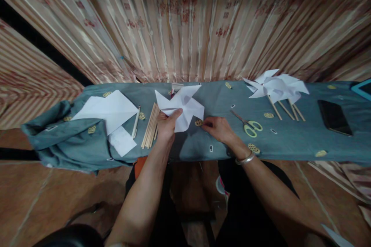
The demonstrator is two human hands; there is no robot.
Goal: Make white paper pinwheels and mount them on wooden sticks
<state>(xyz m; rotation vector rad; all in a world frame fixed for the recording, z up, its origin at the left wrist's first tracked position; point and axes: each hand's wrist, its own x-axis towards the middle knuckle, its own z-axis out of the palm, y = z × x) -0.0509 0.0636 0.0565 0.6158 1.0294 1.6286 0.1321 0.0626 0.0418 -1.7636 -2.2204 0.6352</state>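
Observation:
My left hand point(168, 125) pinches a white paper pinwheel point(189, 109) near its centre, thumb on top and the other fingers mostly hidden beneath. The pinwheel's folded blades point outwards above the cloth. To the right of it, my right hand point(218, 128) is low over the table with thumb and fingertips pressed together. Whatever those fingertips hold, if anything, is too small to make out. Several thin wooden sticks point(150, 125) lie side by side just left of my left hand. Green-handled scissors point(251, 127) rest to the right of my right hand.
Finished-looking pinwheels on sticks point(278, 87) lie at the back right, near a black phone point(334, 116). White paper sheets point(107, 110) and a pen point(135, 123) are on the left. A blue-edged device point(362, 89) sits at the far right. Behind the cloth-covered table point(232, 148) hangs a curtain point(185, 27).

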